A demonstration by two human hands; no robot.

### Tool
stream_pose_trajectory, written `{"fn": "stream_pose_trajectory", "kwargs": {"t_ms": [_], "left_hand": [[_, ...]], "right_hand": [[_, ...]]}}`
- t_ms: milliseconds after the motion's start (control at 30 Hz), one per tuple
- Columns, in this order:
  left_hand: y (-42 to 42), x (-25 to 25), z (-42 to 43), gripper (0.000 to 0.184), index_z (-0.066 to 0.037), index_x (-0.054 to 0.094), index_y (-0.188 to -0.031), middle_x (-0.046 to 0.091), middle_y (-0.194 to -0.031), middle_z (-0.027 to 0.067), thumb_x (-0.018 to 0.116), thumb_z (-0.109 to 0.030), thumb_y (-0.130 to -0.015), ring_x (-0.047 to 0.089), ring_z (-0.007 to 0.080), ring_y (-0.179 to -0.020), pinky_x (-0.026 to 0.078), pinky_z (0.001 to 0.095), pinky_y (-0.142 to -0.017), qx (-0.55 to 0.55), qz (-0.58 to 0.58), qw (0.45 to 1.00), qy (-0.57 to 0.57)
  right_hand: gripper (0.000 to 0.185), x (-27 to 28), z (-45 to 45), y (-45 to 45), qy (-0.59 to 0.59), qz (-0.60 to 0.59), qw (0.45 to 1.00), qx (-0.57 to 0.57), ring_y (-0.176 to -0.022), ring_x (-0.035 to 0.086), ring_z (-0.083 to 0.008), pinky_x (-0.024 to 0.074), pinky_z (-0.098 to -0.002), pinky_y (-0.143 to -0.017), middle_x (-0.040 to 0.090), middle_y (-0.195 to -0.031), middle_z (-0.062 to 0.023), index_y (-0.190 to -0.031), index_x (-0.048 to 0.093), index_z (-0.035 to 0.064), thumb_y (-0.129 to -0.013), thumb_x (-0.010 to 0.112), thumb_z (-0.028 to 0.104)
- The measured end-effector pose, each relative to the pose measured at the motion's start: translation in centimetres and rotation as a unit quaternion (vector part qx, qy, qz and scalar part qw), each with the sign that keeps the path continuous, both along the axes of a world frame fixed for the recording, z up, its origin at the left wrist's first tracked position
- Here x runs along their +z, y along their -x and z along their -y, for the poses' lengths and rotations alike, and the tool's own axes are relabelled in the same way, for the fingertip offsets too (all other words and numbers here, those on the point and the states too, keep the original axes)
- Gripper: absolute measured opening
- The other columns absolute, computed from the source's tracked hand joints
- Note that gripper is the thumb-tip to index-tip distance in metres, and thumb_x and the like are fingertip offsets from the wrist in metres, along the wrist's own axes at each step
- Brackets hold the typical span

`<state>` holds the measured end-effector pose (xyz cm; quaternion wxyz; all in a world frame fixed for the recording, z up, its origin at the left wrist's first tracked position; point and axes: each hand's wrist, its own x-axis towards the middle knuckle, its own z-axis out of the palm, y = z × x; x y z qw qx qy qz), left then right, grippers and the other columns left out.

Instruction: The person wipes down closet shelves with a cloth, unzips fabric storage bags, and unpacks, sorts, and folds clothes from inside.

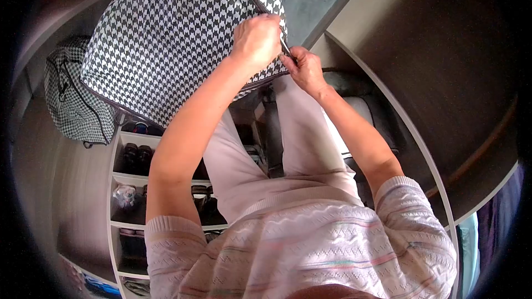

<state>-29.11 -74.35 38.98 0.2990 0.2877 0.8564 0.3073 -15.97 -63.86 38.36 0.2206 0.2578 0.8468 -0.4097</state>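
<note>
A large black-and-white houndstooth bag (166, 39) with dark piped edges lies in front of my legs at the top of the view. My left hand (257, 39) is closed in a fist at the bag's right side, along a dark zipper seam (252, 0); its fingertips are hidden, so I cannot tell whether it grips a zipper pull or just the fabric. Just right of it, my right hand (305, 69) pinches the bag's dark edge between thumb and fingers. The two hands are close together, with a short stretch of edging between them.
A smaller houndstooth bag (77, 94) sits on a wooden surface at the left. Below it, a shelf unit (113, 199) holds several pairs of shoes (137, 155). To the right is a dark-walled cabinet with a pale curved edge (410, 127). Dark padded seating (360, 105) lies beside my legs.
</note>
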Motion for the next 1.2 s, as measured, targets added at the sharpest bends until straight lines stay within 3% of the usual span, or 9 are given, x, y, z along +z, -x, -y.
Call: {"fn": "stream_pose_trajectory", "kwargs": {"t_ms": [267,367,467,567,667,900,1000,1100,1200], "left_hand": [[-0.7,-1.5,0.5,0.014,-0.003,0.06,-0.071,0.06,-0.061,0.0113,0.061,-0.017,-0.074,0.06,0.0245,-0.056,0.047,0.0331,-0.056,0.109,0.109,0.987,-0.047],[-0.8,-1.8,0.5,0.014,-0.004,0.061,-0.071,0.06,-0.061,0.0102,0.062,-0.018,-0.073,0.06,0.0232,-0.055,0.047,0.0325,-0.056,0.123,0.129,0.983,-0.053],[-1.2,-1.8,0.3,0.014,-0.005,0.061,-0.071,0.061,-0.062,0.0094,0.062,-0.018,-0.073,0.059,0.0228,-0.055,0.047,0.0323,-0.056,0.116,0.09,0.988,-0.037],[-1.8,-1.3,-0.1,0.011,-0.008,0.06,-0.068,0.06,-0.062,0.0073,0.062,-0.018,-0.072,0.059,0.0254,-0.057,0.047,0.0347,-0.055,0.127,0.025,0.99,-0.047],[-2.5,-1.2,-0.2,0.011,-0.008,0.057,-0.066,0.06,-0.065,0.0059,0.061,-0.017,-0.071,0.059,0.0267,-0.058,0.047,0.0363,-0.054,0.132,-0.011,0.989,-0.064],[-2.4,-1.4,0.2,0.008,-0.007,0.05,-0.073,0.054,-0.07,0.0085,0.055,-0.012,-0.076,0.056,0.0294,-0.056,0.047,0.0384,-0.051,0.064,-0.094,0.991,-0.076],[-2.6,-1.1,0.7,0.009,-0.007,0.051,-0.072,0.055,-0.07,0.0083,0.056,-0.013,-0.076,0.057,0.0291,-0.058,0.047,0.0375,-0.051,0.057,-0.087,0.992,-0.069],[-3.3,-1.7,1.2,0.012,-0.006,0.055,-0.075,0.058,-0.07,0.008,0.06,-0.017,-0.076,0.058,0.0269,-0.058,0.047,0.035,-0.052,0.124,-0.031,0.988,-0.088],[-4.2,-1.9,2.0,0.015,-0.006,0.058,-0.079,0.06,-0.069,0.0081,0.063,-0.019,-0.075,0.059,0.0231,-0.058,0.047,0.0319,-0.053,0.195,0.055,0.973,-0.108]], "right_hand": [[0.024,0.3,-0.8,-2.4,0.164,0.039,0.985,-0.031,-0.061,0.053,-0.0183,0.0448,-0.0315,-0.059,0.057,-0.07,-0.0137,-0.089,0.057,-0.0005,-0.079,0.063,0.02],[0.029,-2.2,-0.8,-5.4,0.209,0.117,0.968,-0.073,-0.062,0.054,-0.0184,0.0459,-0.0312,-0.061,0.059,-0.072,-0.0146,-0.097,0.057,0.0002,-0.078,0.064,0.02],[0.029,-1.4,-0.3,-4.3,0.118,0.108,0.986,-0.04,-0.062,0.056,-0.0192,0.0462,-0.0312,-0.06,0.059,-0.072,-0.0152,-0.096,0.057,0.0,-0.077,0.065,0.019],[0.026,-0.5,-0.7,-2.3,0.138,0.049,0.987,-0.065,-0.063,0.057,-0.0219,0.0464,-0.0319,-0.061,0.059,-0.074,-0.0152,-0.094,0.058,0.0014,-0.076,0.065,0.019],[0.025,0.8,-1.1,-0.3,0.039,0.109,0.993,0.029,-0.064,0.057,-0.0241,0.0462,-0.0328,-0.061,0.058,-0.075,-0.0144,-0.09,0.059,0.0031,-0.075,0.066,0.021],[0.014,1.3,-0.3,-0.4,0.001,0.064,0.996,0.064,-0.066,0.055,-0.0328,0.0444,-0.0382,-0.061,0.055,-0.074,-0.0163,-0.076,0.055,0.0018,-0.074,0.062,0.013],[0.015,0.8,-0.3,-0.8,-0.014,0.055,0.995,0.083,-0.066,0.054,-0.0325,0.0443,-0.0376,-0.061,0.055,-0.073,-0.017,-0.076,0.055,0.0018,-0.074,0.062,0.015],[0.017,0.4,-0.5,-1.0,0.017,0.1,0.994,0.041,-0.065,0.056,-0.0283,0.0441,-0.036,-0.06,0.056,-0.071,-0.0156,-0.078,0.057,0.0016,-0.074,0.062,0.017],[0.017,-0.5,-1.1,-2.0,0.138,0.089,0.985,-0.048,-0.063,0.056,-0.0226,0.0439,-0.0331,-0.059,0.058,-0.072,-0.013,-0.082,0.059,0.0019,-0.075,0.062,0.017]]}}
